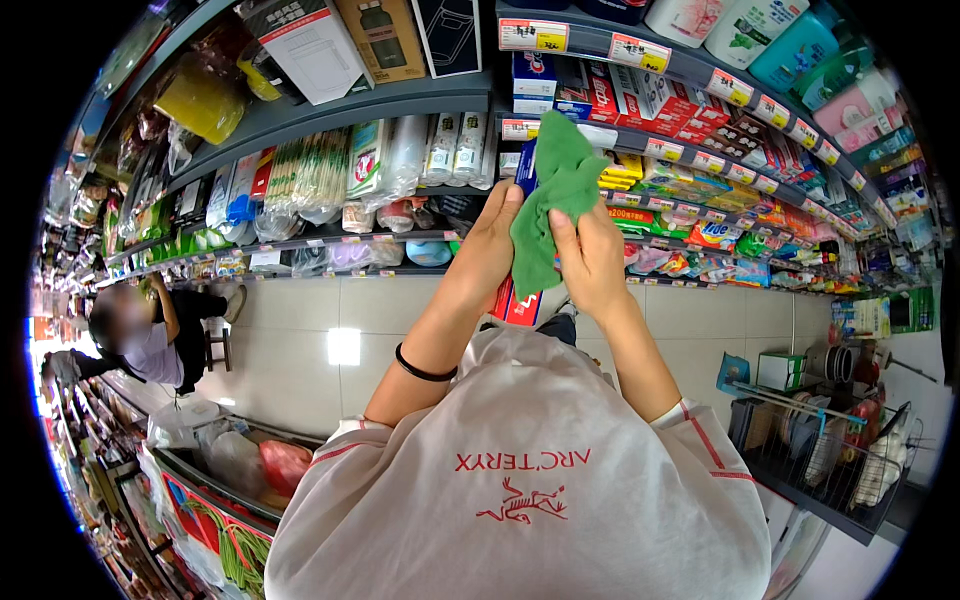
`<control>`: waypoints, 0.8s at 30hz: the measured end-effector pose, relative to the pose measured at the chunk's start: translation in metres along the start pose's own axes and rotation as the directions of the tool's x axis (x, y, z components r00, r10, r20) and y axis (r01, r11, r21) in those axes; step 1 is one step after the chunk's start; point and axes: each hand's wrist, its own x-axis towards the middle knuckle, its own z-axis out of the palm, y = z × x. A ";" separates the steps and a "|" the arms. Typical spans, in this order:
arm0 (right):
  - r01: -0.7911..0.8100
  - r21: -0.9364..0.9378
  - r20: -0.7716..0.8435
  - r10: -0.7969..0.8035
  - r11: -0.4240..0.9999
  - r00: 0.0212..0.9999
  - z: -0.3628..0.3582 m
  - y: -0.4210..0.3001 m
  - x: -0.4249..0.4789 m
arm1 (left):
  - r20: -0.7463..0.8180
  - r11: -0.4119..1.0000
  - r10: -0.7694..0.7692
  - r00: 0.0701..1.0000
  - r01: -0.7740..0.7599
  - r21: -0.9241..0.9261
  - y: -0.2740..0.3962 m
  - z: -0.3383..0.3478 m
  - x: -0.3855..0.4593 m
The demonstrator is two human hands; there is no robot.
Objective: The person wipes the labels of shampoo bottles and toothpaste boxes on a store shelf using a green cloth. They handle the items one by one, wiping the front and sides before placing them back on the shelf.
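My left hand (pixel 487 251) grips a long red and blue toothpaste box (pixel 517 306) from its left side. A green cloth (pixel 553 199) lies over much of the box, and my right hand (pixel 592 259) pinches it with the thumb on top. The cloth hides the middle of the box; its blue upper end and red lower end show. Both hands are raised in front of the shelves. Beyond them, boxed toothpaste (pixel 645 105) is stacked on a shelf with price tags along its edge (pixel 667 150).
Wrapped goods fill the left shelves (pixel 300 232). A person (pixel 161 337) is low in the aisle at far left, near a small stool (pixel 219 349). Behind me are a bin of bagged goods (pixel 247 457) at left and a wire basket of housewares (pixel 825 450) at right.
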 end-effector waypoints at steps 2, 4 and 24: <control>0.071 0.005 0.067 -0.071 0.997 0.995 0.002 -0.005 -0.008 | -0.038 0.998 0.069 0.997 -0.069 0.011 0.002 -0.006 0.002; 0.153 0.001 0.079 -0.153 0.988 0.985 0.004 -0.013 -0.017 | -0.099 0.993 0.113 0.989 -0.109 0.037 -0.001 -0.015 0.015; -0.416 0.879 0.216 0.585 0.232 0.782 0.009 0.007 -0.066 | -0.051 0.811 0.256 0.965 -0.243 -0.532 0.023 -0.060 0.020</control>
